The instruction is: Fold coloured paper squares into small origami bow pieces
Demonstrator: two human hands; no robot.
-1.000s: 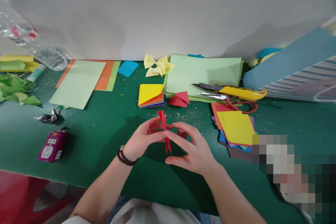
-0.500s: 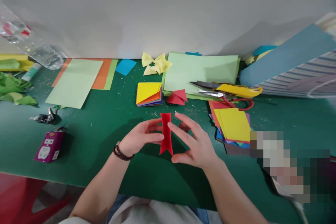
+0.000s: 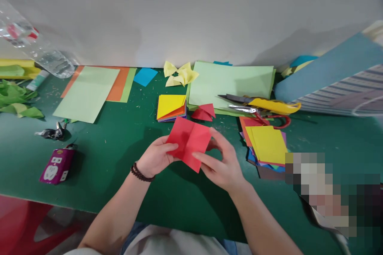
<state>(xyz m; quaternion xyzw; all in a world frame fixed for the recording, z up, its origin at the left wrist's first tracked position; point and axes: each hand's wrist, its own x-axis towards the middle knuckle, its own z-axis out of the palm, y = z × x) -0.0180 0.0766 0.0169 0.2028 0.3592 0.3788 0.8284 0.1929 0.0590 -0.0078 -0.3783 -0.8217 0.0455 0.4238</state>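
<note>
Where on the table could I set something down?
Mostly bare tabletop shows between the purple box and left hand, and on the near side of the red paper. It's crowded along the wall: pale sheets, folded yellow paper, scissors.

The left hand [image 3: 157,156] angles toward one o'clock, its thumb [image 3: 171,147] uppermost, and the right hand [image 3: 224,167] toward eleven o'clock, its fingers [image 3: 222,142] bent, both pinching.

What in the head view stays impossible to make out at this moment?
All in the head view:
Underside of the red paper: faces away from the camera.
Some fingertips of the left hand: hidden behind that paper.
One end of the bottle: cut off by the left edge.
Pixelated area: contents obscured.
</note>
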